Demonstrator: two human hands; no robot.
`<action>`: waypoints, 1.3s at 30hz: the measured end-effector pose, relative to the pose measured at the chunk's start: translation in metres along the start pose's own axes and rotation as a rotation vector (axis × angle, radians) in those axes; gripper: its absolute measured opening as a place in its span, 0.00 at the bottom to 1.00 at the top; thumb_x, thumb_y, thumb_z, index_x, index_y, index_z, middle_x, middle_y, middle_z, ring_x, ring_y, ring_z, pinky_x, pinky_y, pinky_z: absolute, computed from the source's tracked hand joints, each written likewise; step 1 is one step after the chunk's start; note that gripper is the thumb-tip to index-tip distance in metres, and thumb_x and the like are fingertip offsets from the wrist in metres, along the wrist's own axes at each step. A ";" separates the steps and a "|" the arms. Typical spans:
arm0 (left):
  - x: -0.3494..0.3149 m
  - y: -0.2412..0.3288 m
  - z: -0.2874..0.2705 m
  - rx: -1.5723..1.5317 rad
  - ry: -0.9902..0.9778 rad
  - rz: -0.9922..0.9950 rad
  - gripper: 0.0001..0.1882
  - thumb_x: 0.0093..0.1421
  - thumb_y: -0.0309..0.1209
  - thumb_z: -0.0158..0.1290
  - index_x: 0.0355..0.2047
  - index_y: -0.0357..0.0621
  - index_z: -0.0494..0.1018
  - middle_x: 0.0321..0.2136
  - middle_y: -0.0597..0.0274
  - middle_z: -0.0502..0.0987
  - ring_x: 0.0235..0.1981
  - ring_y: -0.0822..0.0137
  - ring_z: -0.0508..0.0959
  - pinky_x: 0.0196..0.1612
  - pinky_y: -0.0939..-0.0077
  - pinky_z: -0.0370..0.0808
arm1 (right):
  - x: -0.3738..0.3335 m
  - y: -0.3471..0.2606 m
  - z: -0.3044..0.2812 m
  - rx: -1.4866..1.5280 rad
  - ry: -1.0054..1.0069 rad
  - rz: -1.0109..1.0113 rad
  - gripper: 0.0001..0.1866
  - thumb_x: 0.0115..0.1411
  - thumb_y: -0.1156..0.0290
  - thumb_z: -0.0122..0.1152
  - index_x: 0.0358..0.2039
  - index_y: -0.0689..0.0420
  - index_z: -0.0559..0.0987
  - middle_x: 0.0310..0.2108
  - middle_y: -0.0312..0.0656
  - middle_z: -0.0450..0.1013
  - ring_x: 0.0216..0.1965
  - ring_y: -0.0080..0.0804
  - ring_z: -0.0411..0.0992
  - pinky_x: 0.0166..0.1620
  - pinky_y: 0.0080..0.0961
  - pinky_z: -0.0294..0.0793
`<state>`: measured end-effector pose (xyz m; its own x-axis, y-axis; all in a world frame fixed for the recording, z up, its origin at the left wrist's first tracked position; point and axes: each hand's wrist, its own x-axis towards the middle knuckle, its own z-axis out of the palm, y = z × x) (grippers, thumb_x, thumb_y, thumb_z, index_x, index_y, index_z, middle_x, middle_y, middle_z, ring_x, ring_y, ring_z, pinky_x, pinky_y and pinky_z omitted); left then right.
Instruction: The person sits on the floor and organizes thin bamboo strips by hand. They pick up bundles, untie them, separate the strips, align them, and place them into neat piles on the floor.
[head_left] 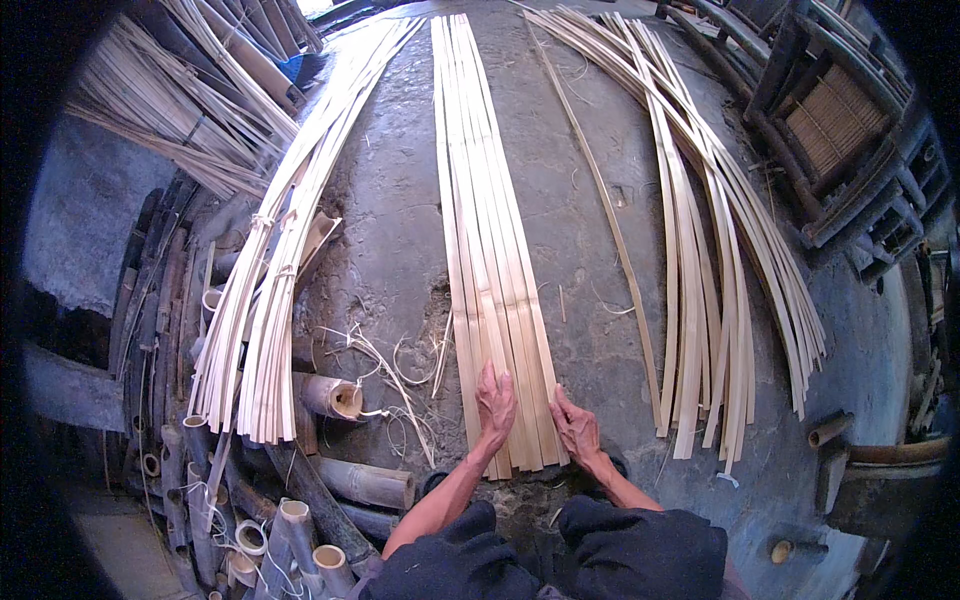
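A row of long, pale bamboo strips (489, 230) lies side by side on the floor, its near end just in front of my knees. My left hand (494, 402) is on top of the row near that end, its fingers drawn together on a strip. At the right edge of the same row, my right hand (577, 430) is closed with bent fingers round the outer strip. The undersides of both hands are hidden. Near the hands the strips sit close together, and they seem narrower toward the far end.
Tied bundles of strips (268, 330) lie at the left, over cut bamboo tubes (365, 481). Loose strips (700, 260) cross in a pile at the right. A single strip (605, 200) lies between. Dark bamboo furniture (790, 60) stands far right; thin shavings (385, 365) litter the floor.
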<state>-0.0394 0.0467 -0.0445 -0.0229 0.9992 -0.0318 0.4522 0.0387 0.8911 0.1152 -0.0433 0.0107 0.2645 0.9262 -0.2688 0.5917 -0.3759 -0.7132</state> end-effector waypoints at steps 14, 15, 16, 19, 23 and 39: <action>0.015 0.051 -0.039 -0.003 0.140 0.107 0.27 0.64 0.36 0.47 0.57 0.26 0.61 0.42 0.37 0.72 0.44 0.43 0.73 0.48 0.56 0.69 | 0.018 0.030 -0.026 0.215 0.207 -0.058 0.28 0.62 0.62 0.58 0.59 0.62 0.67 0.47 0.55 0.75 0.45 0.31 0.75 0.46 0.26 0.73; 0.018 0.039 -0.042 0.031 0.161 0.109 0.27 0.64 0.36 0.47 0.57 0.26 0.61 0.41 0.37 0.72 0.43 0.44 0.73 0.47 0.56 0.69 | 0.018 0.028 -0.026 0.206 0.179 -0.032 0.28 0.62 0.61 0.58 0.59 0.62 0.67 0.48 0.55 0.74 0.46 0.32 0.74 0.47 0.26 0.72; 0.019 0.032 -0.044 -0.008 0.143 0.064 0.27 0.64 0.37 0.46 0.57 0.27 0.61 0.39 0.37 0.72 0.40 0.44 0.73 0.45 0.55 0.69 | 0.018 0.027 -0.028 0.196 0.158 -0.004 0.28 0.62 0.61 0.57 0.59 0.62 0.67 0.48 0.56 0.74 0.47 0.33 0.74 0.48 0.26 0.72; 0.014 0.059 -0.065 -0.003 0.112 0.076 0.28 0.64 0.38 0.46 0.57 0.28 0.61 0.38 0.36 0.72 0.40 0.43 0.74 0.44 0.53 0.69 | 0.015 0.023 -0.034 0.161 0.127 0.054 0.28 0.62 0.61 0.57 0.58 0.63 0.68 0.49 0.56 0.73 0.47 0.36 0.75 0.47 0.26 0.72; 0.005 0.044 -0.075 0.064 0.165 0.122 0.28 0.64 0.38 0.46 0.57 0.27 0.61 0.40 0.35 0.72 0.41 0.42 0.74 0.44 0.53 0.70 | 0.008 0.019 -0.029 0.153 0.330 -0.156 0.26 0.63 0.63 0.56 0.58 0.63 0.68 0.45 0.55 0.75 0.41 0.37 0.76 0.44 0.26 0.73; 0.025 -0.038 -0.138 0.392 0.154 -0.057 0.24 0.60 0.33 0.51 0.53 0.33 0.67 0.41 0.38 0.74 0.42 0.42 0.74 0.46 0.54 0.71 | 0.005 -0.097 0.039 0.647 0.021 0.041 0.27 0.65 0.64 0.56 0.61 0.61 0.66 0.36 0.36 0.73 0.26 0.16 0.65 0.31 0.16 0.73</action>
<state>-0.1804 0.0697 -0.0164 -0.1770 0.9841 0.0182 0.7503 0.1229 0.6496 0.0298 -0.0006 0.0535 0.2957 0.9083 -0.2959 0.0043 -0.3110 -0.9504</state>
